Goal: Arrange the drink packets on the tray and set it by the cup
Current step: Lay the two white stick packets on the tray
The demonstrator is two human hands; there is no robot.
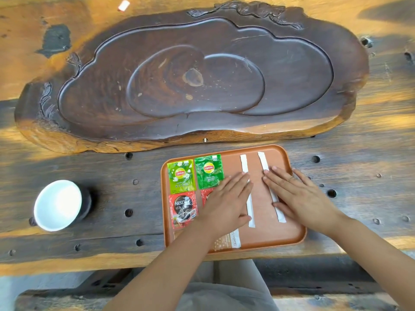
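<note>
2nd red packet mostly under left hand, bottom packets part-hidden

Orange tray, Lipton packets, white sticks, perhaps two Nescafé, cup left

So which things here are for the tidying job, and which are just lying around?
For the job: orange-brown plastic tray, green Lipton tea packets, red Nescafe coffee packet, long white paper sticks, white round cup.

Just lying about: big dark carved wooden tea board, small white scrap.

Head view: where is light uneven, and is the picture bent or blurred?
Head view: bright sun patches and dark shadows cross the table; the white cup is overexposed; the wide lens curves the table edges; the packets on the tray look slightly soft.
</note>
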